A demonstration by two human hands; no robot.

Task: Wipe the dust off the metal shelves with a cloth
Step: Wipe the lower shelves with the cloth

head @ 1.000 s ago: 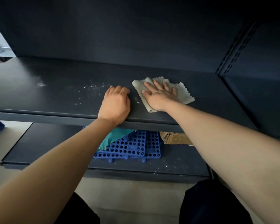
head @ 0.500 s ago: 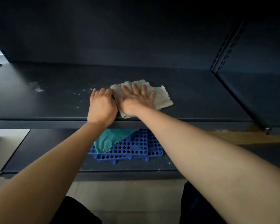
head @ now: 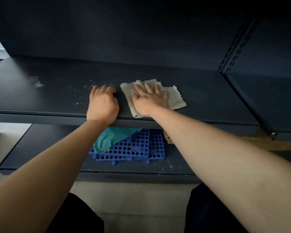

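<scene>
A dark metal shelf (head: 208, 98) runs across the view at chest height. A beige cloth (head: 175, 100) with a zigzag edge lies on it near the front edge. My right hand (head: 149, 100) presses flat on the cloth with spread fingers. My left hand (head: 102, 105) rests on the shelf just left of the cloth, its fingers curled under and holding nothing. White dust specks (head: 84, 91) and a dust smear (head: 37, 83) lie on the shelf left of my left hand.
A lower shelf (head: 40, 148) holds blue perforated plastic mats (head: 138, 148), a teal sheet (head: 111, 138) and a piece of brown cardboard (head: 168, 138). A slotted upright (head: 232, 47) stands at the right. Pale floor shows below.
My right hand slid the cloth left up against my left hand, then back right, leaving a gap between them. My left hand stayed on the shelf edge.
</scene>
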